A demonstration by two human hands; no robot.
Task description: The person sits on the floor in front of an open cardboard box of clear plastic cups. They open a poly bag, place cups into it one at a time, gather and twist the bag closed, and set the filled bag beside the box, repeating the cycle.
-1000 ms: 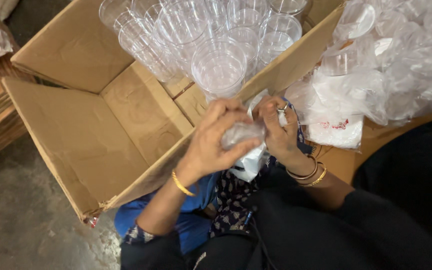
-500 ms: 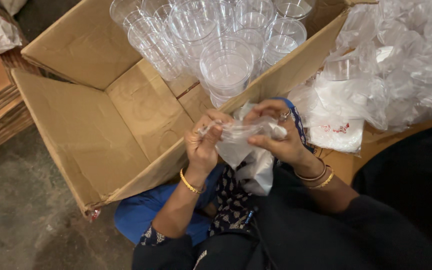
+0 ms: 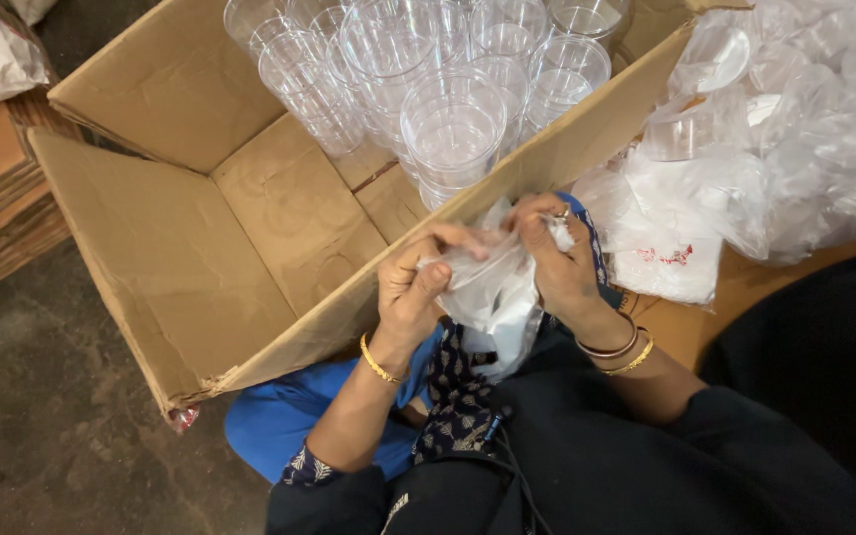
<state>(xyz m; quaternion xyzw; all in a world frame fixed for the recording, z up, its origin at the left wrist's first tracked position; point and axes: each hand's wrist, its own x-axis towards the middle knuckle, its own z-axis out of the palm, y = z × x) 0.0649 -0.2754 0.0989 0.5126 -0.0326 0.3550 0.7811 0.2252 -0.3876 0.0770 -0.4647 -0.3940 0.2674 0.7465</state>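
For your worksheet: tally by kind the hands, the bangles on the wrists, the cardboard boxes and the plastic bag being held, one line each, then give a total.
Hands: 2, left hand and right hand, both gripping the bag
Bangles: 3, one gold bangle on the left wrist, two bangles on the right
Boxes: 1, open box holding clear cups
Bags held: 1, clear bag
Total: 7

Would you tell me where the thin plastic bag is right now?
In the head view, the thin plastic bag sits centre frame, held between the left hand and right hand, against the cardboard box.
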